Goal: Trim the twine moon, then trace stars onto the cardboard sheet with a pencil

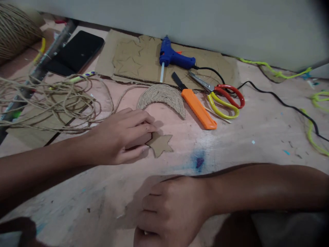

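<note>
Cardboard is the stuff of the moment: a small cardboard star (161,144) lies flat on the pink counter (257,130), and the left hand (120,137) lies over its left points, fingers (138,128) pressed close together on the edge. The right hand (172,209) sits low near the front edge, curled into a loose fist; whether it holds anything, I cannot tell.

To lift that star cleanly, I judge the fingers should slide under one point and pinch lightly, since thin card bends if squeezed hard.

Now the count. One star. One twine-covered crescent (164,97) just beyond the left hand. One orange box cutter (197,109), touching the crescent's right end or just beside it. One pair of scissors (221,96) with one red loop and one yellow. One blue glue gun (173,58), resting on one cardboard sheet (128,58) with star outlines. One dark phone (77,51) at far left. One loose tangle of twine (56,103), and one big spool (12,31) in the corner. Green cord (313,137) trails at right.
</note>
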Motion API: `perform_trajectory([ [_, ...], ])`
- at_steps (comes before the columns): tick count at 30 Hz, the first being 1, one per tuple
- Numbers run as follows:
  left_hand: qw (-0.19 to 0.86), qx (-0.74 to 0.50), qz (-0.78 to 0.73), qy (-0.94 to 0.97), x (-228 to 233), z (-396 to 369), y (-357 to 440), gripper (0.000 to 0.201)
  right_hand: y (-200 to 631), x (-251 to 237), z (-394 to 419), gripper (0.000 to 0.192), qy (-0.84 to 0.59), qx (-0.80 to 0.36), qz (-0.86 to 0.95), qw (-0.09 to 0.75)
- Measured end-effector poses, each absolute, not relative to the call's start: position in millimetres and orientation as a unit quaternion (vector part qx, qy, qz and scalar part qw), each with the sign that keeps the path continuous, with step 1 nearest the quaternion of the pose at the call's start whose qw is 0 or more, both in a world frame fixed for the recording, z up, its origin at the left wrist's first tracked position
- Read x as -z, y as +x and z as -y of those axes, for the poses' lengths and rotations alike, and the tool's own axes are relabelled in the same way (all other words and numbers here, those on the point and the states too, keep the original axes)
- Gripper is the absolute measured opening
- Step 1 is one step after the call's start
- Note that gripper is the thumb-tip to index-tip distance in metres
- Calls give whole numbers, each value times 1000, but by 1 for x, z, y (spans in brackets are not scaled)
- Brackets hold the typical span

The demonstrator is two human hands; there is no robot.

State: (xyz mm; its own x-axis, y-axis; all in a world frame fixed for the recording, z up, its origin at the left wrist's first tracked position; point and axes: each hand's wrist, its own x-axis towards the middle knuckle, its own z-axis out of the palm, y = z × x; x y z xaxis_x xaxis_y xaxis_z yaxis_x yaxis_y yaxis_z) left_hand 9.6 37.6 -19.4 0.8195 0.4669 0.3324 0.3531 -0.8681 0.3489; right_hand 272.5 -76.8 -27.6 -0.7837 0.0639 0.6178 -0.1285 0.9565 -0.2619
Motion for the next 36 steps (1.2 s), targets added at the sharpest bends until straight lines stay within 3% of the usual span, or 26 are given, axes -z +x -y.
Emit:
perform_trajectory([
  [4, 130, -217, -215, 943, 23, -37, 11, 33, 272, 28, 77, 40, 18, -149, 931, 333],
  [8, 118, -255, -248, 927, 19, -36, 12, 48, 273, 25, 75, 36, 34, -165, 941, 293],
  [20, 100, -199, -202, 954, 7, -32, 13, 28, 272, 30, 77, 39, 15, -165, 935, 315],
  [27, 154, -197, -183, 951, 13, -37, 11, 47, 273, 28, 74, 28, 50, -191, 942, 270],
  [31, 159, -203, -185, 948, 17, -44, 9, 38, 278, 24, 65, 23, 44, -182, 938, 291],
  [36, 143, -202, -186, 951, 23, -50, 8, 39, 287, 19, 47, 23, 46, -160, 953, 252],
])
